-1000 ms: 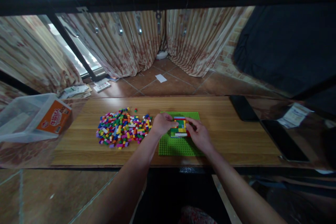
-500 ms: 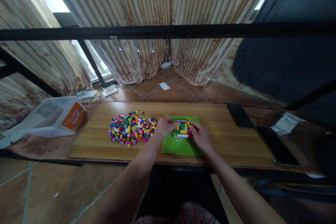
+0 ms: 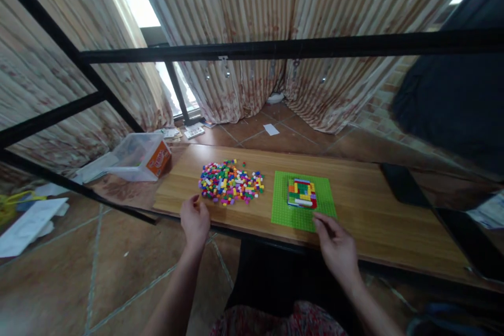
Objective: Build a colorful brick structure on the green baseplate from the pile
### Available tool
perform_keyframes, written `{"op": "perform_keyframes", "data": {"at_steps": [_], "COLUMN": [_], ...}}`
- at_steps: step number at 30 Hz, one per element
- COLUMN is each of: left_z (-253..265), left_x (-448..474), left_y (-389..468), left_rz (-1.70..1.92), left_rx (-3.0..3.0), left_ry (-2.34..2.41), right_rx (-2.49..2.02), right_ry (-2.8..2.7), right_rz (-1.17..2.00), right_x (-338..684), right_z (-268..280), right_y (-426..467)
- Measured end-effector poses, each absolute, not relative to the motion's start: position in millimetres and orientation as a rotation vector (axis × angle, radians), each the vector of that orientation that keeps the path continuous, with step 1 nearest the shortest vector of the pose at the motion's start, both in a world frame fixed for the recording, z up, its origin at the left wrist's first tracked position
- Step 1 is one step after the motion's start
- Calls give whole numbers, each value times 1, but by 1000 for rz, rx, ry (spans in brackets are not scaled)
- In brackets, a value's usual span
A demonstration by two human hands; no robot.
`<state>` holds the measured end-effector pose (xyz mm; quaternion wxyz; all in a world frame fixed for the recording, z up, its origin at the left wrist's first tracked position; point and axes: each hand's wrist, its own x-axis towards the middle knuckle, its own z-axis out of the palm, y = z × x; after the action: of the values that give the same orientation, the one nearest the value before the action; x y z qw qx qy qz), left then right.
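A square wall of mixed-colour toy bricks point(image 3: 302, 203) stands on a green baseplate point(image 3: 283, 215), with a hollow in its middle. To the left lies a loose pile of small toy bricks point(image 3: 230, 184) in many colours. My left hand point(image 3: 196, 219) is at the table's front edge, just below the pile's left end. Its fingers are curled in toward the thumb, and whatever may be between them is too small to see. My right hand point(image 3: 338, 245) hovers at the baseplate's lower right corner, fingers loosely bent and apart, with nothing visible in them.
The wooden table point(image 3: 366, 210) carries a dark flat device point(image 3: 403, 184) at the right, with another dark panel point(image 3: 468, 244) beyond it. A clear plastic bin point(image 3: 132, 160) with an orange label stands left. A black metal bar point(image 3: 260, 50) crosses behind the table.
Both hands have left the brick wall. The left has moved left and toward me, beside the pile; the right has drawn back toward the baseplate's near corner. The camera view has turned left.
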<state>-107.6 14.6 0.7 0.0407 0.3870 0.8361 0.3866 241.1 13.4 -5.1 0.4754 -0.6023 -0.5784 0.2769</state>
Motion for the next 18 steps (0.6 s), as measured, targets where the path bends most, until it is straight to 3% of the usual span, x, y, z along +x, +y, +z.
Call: {"op": "perform_keyframes", "data": {"at_steps": [7, 18], "left_z": [-14, -24], "left_x": [-138, -141], "left_y": [54, 64], "left_rz": [1101, 934], "left_rx": [1386, 1498], "left_ry": [2742, 2729], "right_rx": [-1261, -1329], "right_ry": [-1894, -2123], "right_rz": [796, 598], "right_x": [166, 85], "right_z": [15, 7], "right_y": [19, 103]}}
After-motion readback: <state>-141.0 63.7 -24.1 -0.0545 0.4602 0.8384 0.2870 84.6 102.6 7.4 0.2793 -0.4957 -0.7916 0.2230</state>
